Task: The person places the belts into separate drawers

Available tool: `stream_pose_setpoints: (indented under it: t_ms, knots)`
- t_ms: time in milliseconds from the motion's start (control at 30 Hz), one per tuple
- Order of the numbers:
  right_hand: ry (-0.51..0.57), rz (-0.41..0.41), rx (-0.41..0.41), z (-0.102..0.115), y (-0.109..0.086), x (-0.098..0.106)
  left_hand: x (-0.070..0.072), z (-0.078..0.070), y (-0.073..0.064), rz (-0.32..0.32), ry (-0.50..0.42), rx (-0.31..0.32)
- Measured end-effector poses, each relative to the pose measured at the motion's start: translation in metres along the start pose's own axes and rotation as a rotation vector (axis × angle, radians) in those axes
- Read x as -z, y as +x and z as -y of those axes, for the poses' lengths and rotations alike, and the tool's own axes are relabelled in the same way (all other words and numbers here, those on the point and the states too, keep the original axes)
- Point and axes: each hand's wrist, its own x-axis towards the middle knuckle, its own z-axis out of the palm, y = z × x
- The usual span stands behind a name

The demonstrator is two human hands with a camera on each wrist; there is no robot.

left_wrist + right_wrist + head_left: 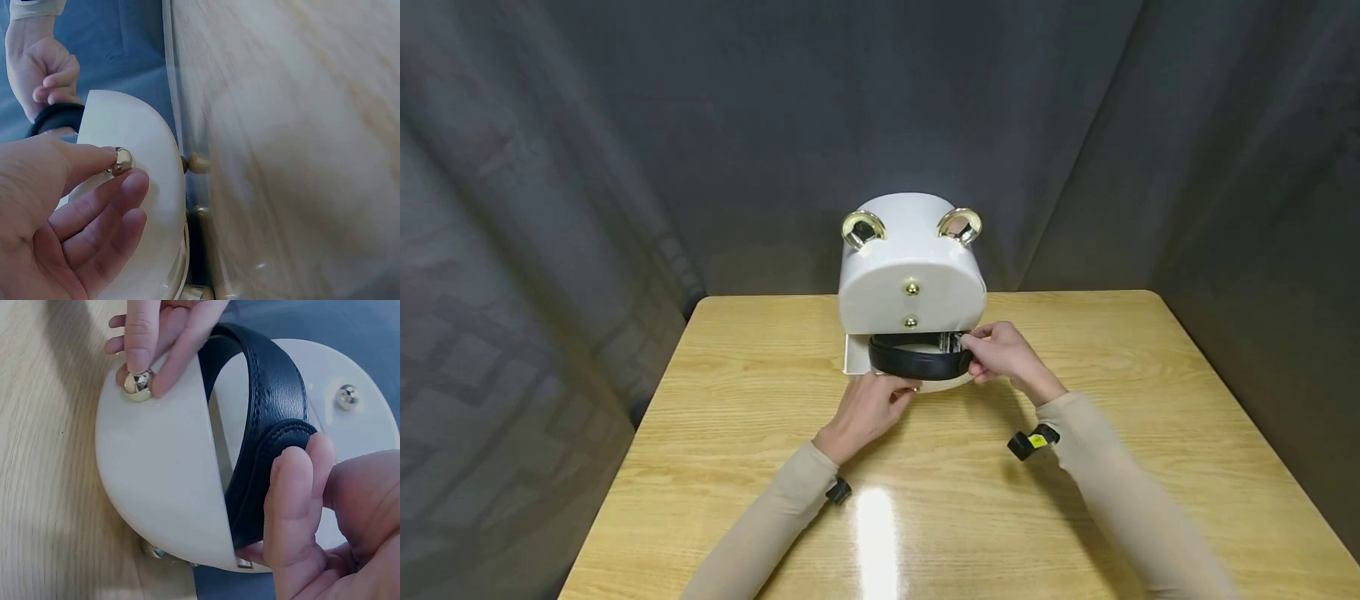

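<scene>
A rolled black leather belt with a shiny buckle sits at the pulled-out bottom drawer of a white cabinet, rising above the drawer's front panel. My right hand grips the belt's right side, thumb and fingers at the buckle end. In the right wrist view the belt's stitched tip lies under those fingertips. My left hand pinches the drawer's round gold knob between thumb and index finger, the other fingers loosely curled below it.
Two gold rings stand like ears on top of the cabinet. Its upper front carries two gold knobs. Small gold feet hold it off the wooden table. A dark curtain hangs behind.
</scene>
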Motion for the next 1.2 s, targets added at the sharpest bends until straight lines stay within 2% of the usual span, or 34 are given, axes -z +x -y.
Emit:
stream_pose_setpoints:
  t_ms: [167,333,400,500,600,733,900,1200]
  knots:
    - [0.021,-0.030,0.013,-0.003,0.003,-0.009,0.000,-0.002,-0.001,-0.018,0.006,-0.021]
    - [0.032,0.008,0.148,-0.011,0.001,-0.015,0.001,-0.001,-0.002,-0.034,0.004,-0.022]
    - [-0.032,0.036,0.216,-0.014,-0.001,-0.016,0.002,0.000,-0.003,-0.028,0.000,-0.012]
    - [-0.194,0.040,0.300,-0.018,-0.004,-0.017,0.002,0.001,-0.005,-0.018,0.003,-0.001]
    - [-0.347,0.010,0.384,-0.019,-0.003,-0.019,0.003,0.002,-0.008,-0.022,0.010,0.009]
    - [-0.453,-0.062,0.459,-0.018,0.002,-0.023,0.005,0.003,-0.009,-0.033,0.009,0.014]
    - [-0.534,-0.143,0.446,-0.019,0.004,-0.023,0.004,0.003,-0.007,-0.006,-0.001,0.005]
    - [-0.613,-0.143,0.393,-0.017,0.007,-0.021,0.001,0.003,-0.005,-0.005,-0.005,-0.001]
